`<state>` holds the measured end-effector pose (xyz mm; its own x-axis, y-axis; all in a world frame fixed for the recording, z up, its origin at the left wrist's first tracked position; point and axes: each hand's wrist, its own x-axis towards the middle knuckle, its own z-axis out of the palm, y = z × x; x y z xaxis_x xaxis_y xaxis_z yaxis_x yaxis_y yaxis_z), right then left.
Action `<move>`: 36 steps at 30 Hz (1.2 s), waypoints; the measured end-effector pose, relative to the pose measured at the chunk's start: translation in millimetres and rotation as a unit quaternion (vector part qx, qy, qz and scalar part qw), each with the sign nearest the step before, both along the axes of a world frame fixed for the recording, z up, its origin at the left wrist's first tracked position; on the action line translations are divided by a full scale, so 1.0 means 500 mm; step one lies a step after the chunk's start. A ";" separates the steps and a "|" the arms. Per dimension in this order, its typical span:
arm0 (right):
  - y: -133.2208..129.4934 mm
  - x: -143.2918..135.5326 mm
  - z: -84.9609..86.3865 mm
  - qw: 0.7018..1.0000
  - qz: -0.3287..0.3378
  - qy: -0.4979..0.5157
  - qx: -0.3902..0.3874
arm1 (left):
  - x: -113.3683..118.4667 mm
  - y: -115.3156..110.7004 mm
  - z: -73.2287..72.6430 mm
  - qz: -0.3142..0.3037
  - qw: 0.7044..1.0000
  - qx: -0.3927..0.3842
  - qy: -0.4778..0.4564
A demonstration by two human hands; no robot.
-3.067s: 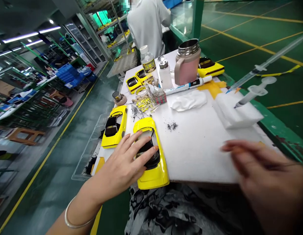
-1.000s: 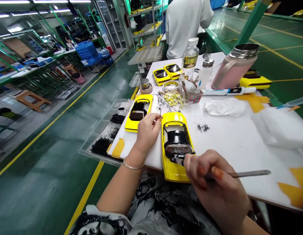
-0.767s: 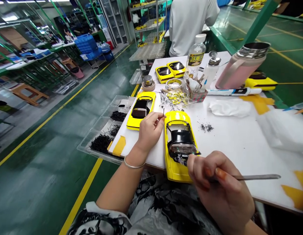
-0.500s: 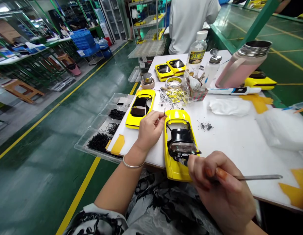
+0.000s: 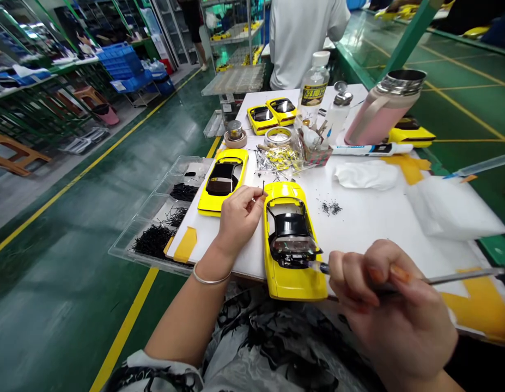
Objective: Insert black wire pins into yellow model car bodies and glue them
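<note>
Two hands are working around the yellow toy car shell [image 5: 297, 283], which is lying at the near edge of the white worktop [image 5: 358, 218], its black-framed window opening facing up. Your left hand [image 5: 239, 218] is pinching a thin black pin [image 5: 263, 187] upright at the shell's 11 o'clock corner. Your right hand [image 5: 395, 310], at 4 o'clock, is closing around a pen-like tool [image 5: 324, 268], its tip reaching the lower edge of the window opening; whether it is touching, you cannot tell. A metal shaft [image 5: 464, 276] is sticking out of that fist toward 3 o'clock; whether it belongs to the same tool is unclear.

Your grip on the tool is looking best when light and low, with the tip meeting the black trim at a shallow angle, since pressing hard could be marking the glossy yellow paint. Your pinch should be steadying the pin without bending it. A second yellow car shell [image 5: 211, 204] is sitting at 10 o'clock, and black crumbs [image 5: 330, 208] are lying at 1 o'clock, worth avoiding with your sleeve.
</note>
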<state>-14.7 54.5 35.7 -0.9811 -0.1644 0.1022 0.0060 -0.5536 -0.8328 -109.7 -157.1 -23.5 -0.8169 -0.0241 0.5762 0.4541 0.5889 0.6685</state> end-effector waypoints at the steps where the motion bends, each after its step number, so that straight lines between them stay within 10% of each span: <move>1: 0.008 -0.003 0.005 1.000 -0.008 -0.008 -0.003 | 0.000 0.000 0.000 -0.002 1.000 0.000 0.001; 19: 0.036 -0.010 0.008 0.998 -0.040 -0.032 0.026 | 0.003 0.000 0.007 -0.007 1.000 -0.006 -0.007; 29: 0.076 -0.039 0.030 0.957 0.175 0.046 0.227 | 0.002 -0.002 0.005 0.000 1.000 -0.015 -0.010; 36: 0.085 -0.099 0.012 0.999 -0.039 0.022 0.003 | 0.005 -0.001 0.006 -0.009 1.000 -0.022 -0.020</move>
<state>-63.9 97.0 41.9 -0.9856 -0.0877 0.1448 -0.0739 -0.5466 -0.8341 -107.4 -157.8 -20.5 -0.8392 0.0154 0.5436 0.4387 0.6099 0.6600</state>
